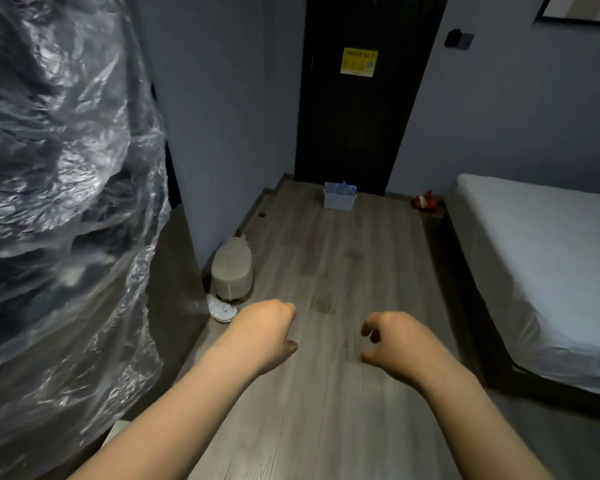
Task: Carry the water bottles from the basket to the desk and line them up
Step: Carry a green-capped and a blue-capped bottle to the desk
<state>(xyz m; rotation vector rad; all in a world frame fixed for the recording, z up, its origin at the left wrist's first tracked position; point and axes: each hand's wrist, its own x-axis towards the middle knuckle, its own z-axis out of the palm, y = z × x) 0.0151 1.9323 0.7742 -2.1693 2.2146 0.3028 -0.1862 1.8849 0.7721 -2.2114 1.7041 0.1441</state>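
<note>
A white basket point(338, 201) stands on the wooden floor far ahead, right in front of a dark door. Blue-capped water bottles point(341, 189) poke out of its top. My left hand point(265, 327) hangs over the floor in the lower middle with its fingers curled under and nothing in it. My right hand point(392, 339) is beside it, fingers loosely curled and apart, also holding nothing. Both hands are far from the basket. No desk is in view.
A bed with a white mattress point(548, 265) fills the right side. Crinkled clear plastic sheeting point(59, 188) covers something tall at left. A beige stool point(232, 271) and a white slipper point(221, 309) sit by the left wall. An orange toy point(425, 201) lies near the bed's far corner.
</note>
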